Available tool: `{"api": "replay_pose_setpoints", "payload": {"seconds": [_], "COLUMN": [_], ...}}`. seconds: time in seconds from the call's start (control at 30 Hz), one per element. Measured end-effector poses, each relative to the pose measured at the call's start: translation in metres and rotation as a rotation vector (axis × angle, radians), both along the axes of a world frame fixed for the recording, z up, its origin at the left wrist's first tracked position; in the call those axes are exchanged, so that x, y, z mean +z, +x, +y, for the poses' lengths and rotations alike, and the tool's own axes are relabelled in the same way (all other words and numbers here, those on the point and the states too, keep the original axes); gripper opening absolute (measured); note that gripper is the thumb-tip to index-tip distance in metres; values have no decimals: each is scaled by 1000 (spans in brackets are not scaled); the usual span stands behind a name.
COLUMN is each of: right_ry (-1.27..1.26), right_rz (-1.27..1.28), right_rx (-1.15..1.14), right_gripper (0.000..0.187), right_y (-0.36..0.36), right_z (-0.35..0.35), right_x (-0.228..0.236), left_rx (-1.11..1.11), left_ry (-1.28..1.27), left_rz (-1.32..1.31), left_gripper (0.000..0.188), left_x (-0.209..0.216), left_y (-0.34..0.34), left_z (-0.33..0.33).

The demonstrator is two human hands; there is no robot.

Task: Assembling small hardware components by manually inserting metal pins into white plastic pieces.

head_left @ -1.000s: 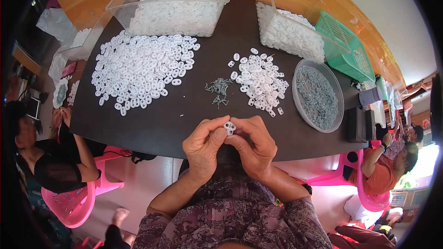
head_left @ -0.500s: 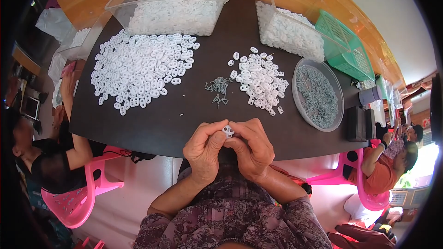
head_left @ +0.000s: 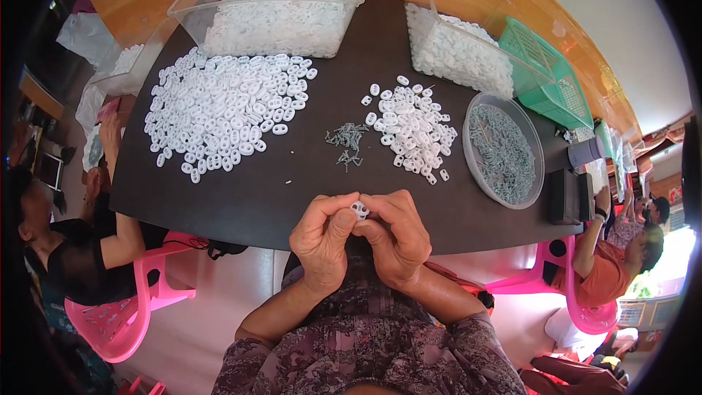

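Observation:
Between the fingertips of both hands sits a small white plastic piece with holes, just above the table's near edge. My left hand pinches it from the left, thumb and forefinger pressed on it. From the other side my right hand grips it the same way. Fingers cover much of the piece. Beyond my hands lies a small heap of grey screws. To its right is a pile of white plastic pieces; a larger pile of white oval pieces spreads over the left of the table.
Two clear bins of white pieces stand at the back, near a green basket. A round tub of screws and a black box stand at right. People sit at both sides.
My hands stay nearly in place, and the white piece has shifted slightly between the fingertips. The person at the right has moved an arm.

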State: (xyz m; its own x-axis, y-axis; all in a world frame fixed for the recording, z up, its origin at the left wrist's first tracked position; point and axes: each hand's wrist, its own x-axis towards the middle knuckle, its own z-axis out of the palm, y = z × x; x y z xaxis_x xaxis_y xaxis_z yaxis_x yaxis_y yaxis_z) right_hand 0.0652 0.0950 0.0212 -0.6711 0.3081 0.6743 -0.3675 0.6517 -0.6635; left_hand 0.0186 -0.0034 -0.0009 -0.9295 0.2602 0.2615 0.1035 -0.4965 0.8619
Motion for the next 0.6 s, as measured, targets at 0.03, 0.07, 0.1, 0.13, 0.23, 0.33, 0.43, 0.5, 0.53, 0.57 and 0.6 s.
{"api": "replay_pose_setpoints", "payload": {"seconds": [0.03,0.07,0.1,0.13,0.23,0.33,0.43,0.5,0.53,0.57,0.6], "right_ry": [-21,-43,-43,-78,-49,42,86,103,104,104,103], "right_rz": [-11,-23,-22,-41,-36,2,28,41,50,58,57], "right_rx": [-7,-12,-11,-20,-19,-17,-36,-46,-44,-41,-43], "right_gripper": [34,34,34,33,31,29,28,28,27,26,26], "right_y": [0,1,1,1,0,-2,-2,-2,-2,-2,0], "right_z": [-1,-2,-3,-4,-2,1,0,-1,-2,-2,-1], "right_x": [1,2,3,4,3,0,0,0,0,-1,-1], "left_rx": [9,10,13,16,11,2,6,4,3,1,-7], "left_ry": [-9,-9,-20,-31,-43,-42,-35,-19,-2,-2,27], "left_rz": [9,10,15,20,34,37,50,49,48,47,62], "left_gripper": [19,19,19,19,19,20,21,21,21,21,20], "left_x": [0,2,4,5,3,0,-6,-6,-6,-5,-2], "left_y": [-1,-1,-1,-2,-2,-1,1,4,5,5,6], "left_z": [0,-1,-1,-1,-2,-3,-2,-1,0,1,2]}}
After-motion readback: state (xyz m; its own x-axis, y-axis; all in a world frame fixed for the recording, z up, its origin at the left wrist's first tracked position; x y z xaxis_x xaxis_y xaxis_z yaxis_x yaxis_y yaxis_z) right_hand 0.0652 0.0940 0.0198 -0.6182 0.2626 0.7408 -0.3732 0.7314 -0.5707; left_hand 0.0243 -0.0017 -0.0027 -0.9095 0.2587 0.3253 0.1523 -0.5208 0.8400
